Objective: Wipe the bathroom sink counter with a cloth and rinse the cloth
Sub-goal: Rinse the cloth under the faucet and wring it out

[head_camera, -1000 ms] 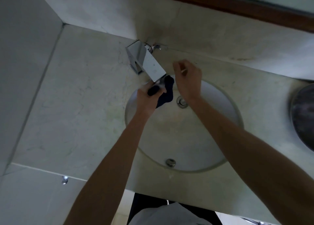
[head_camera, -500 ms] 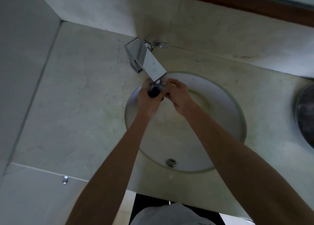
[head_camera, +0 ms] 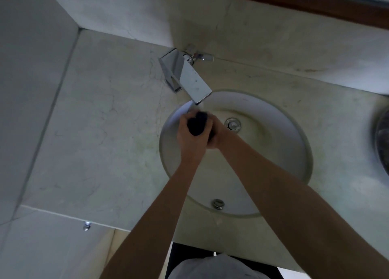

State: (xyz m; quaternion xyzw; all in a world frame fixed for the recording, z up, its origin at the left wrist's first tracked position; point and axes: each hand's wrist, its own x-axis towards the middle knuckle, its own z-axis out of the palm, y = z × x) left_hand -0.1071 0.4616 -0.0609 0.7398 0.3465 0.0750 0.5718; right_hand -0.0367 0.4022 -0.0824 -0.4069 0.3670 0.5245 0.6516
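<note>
While water is running from the faucet, you are squeezing the dark cloth in left hand and right hand, both clenched, over the sink far-left rim. Rinsing appears underway; whether counter wiping is finished, you cannot tell.

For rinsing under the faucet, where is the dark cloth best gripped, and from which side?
Grip the bunched dark cloth at its two ends, one hand from each side, as the left hand and right hand do now. That probably leaves its exposed middle facing up below the faucet spout, over the sink.
</note>
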